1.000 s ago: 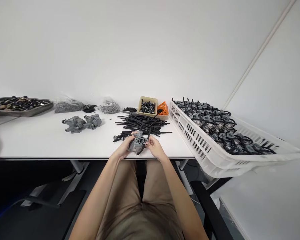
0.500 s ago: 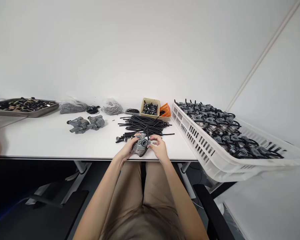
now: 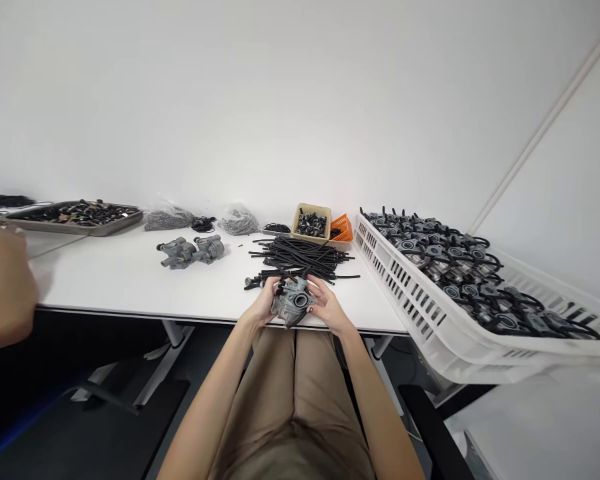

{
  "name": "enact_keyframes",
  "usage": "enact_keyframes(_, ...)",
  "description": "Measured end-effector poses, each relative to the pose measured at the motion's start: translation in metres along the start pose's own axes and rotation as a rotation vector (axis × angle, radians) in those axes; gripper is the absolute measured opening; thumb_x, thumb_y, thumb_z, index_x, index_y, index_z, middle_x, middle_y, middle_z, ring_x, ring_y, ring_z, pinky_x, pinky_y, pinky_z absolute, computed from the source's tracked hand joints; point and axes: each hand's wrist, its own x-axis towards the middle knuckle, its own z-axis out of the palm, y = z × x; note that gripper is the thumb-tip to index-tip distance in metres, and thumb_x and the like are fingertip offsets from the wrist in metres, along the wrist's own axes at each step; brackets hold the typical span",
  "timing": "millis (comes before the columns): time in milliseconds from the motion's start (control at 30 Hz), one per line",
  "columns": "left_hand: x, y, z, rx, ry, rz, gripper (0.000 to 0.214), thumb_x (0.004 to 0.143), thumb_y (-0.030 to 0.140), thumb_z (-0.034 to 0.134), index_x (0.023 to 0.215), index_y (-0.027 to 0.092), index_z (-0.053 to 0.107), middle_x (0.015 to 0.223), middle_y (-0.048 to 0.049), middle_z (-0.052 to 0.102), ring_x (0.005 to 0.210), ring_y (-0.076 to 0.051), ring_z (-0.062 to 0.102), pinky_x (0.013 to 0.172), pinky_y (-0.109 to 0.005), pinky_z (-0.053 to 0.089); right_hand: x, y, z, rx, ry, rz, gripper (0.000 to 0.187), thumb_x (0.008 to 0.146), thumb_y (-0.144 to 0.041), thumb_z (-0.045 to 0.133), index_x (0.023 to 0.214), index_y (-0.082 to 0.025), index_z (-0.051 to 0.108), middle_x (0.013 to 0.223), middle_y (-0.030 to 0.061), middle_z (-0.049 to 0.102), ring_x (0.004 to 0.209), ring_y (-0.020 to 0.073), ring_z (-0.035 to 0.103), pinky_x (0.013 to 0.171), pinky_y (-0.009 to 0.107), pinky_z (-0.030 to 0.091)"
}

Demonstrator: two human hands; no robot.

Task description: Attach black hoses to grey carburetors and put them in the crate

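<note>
A grey metal carburetor [image 3: 291, 304] with a round bore facing me is held at the table's front edge. My left hand [image 3: 263, 305] is closed around its left side. On the opposite side my right hand [image 3: 327, 307] grips it with thumb and fingers. A black hose curves along the carburetor's lower right, and another black piece sticks up from its top. Just behind lies a pile of black rubber hoses [image 3: 303, 257]. Small fittings [image 3: 250, 283] lie at the pile's near left. Two more carburetors [image 3: 193, 251] stand to the left on the table.
At right, a white plastic crate [image 3: 405, 287] holds rows of carburetors. Behind the hoses are a cream bin [image 3: 327, 211] of fittings and an orange basket [image 3: 343, 228]. Clear bags [image 3: 237, 220] and a metal tray [image 3: 105, 229] line the back left. Another person's hand [image 3: 5, 287] is at far left.
My view has shifted left, and the other person's hand shows more. The carburetor stays between both my hands; my right fingers have shifted along its side.
</note>
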Motion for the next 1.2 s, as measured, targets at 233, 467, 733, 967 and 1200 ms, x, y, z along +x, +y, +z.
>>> enact_keyframes(233,0.002,-0.003,-0.001,-0.024,-0.072,-0.018,0.042,0.085,0.050,0.058,0.101,0.012,0.069,0.085,-0.0097,0.075,0.072,-0.024,0.071,0.059,-0.028,0.052,-0.002,-0.005,0.002,-0.004,-0.066,0.005,0.084,0.061,-0.049,0.086,0.134,-0.030,0.049,0.137,0.0094,0.059,0.127,0.0258,0.055,0.108,0.043,0.040)
enact_keyframes(467,0.006,-0.007,-0.005,0.041,-0.112,0.140,0.040,0.084,0.039,0.061,0.119,0.019,0.062,0.104,-0.0083,0.071,0.073,-0.020,0.067,0.048,-0.025,0.050,0.006,-0.002,0.004,-0.101,0.256,-0.015,0.061,0.071,-0.047,0.078,0.123,-0.024,0.056,0.120,0.0108,0.068,0.117,0.0247,0.060,0.106,0.042,0.042)
enact_keyframes(733,0.010,-0.012,0.000,0.209,0.104,0.409,0.054,0.072,0.039,0.074,0.121,0.023,0.056,0.105,-0.0043,0.065,0.079,-0.016,0.062,0.065,-0.025,0.051,0.008,0.000,0.006,-0.114,0.570,-0.035,0.040,0.073,-0.049,0.072,0.100,-0.022,0.060,0.094,0.0050,0.067,0.086,0.0181,0.065,0.075,0.030,0.052)
enact_keyframes(967,0.017,-0.020,-0.001,0.448,0.371,0.676,0.044,0.077,0.033,0.071,0.117,0.025,0.056,0.101,-0.0016,0.058,0.081,-0.014,0.056,0.073,-0.024,0.045,0.001,-0.004,0.017,-0.332,0.115,0.102,0.028,0.070,-0.043,0.075,0.081,-0.019,0.067,0.063,-0.0023,0.057,0.055,0.0115,0.051,0.054,0.026,0.043)
enact_keyframes(1200,0.017,-0.020,0.001,0.426,0.408,0.635,0.047,0.076,0.035,0.072,0.118,0.026,0.054,0.102,-0.0015,0.056,0.073,-0.012,0.054,0.069,-0.024,0.043,0.004,-0.001,0.012,-0.289,0.206,0.007,0.026,0.068,-0.042,0.076,0.081,-0.019,0.073,0.079,-0.0002,0.053,0.057,0.0093,0.054,0.051,0.025,0.046)
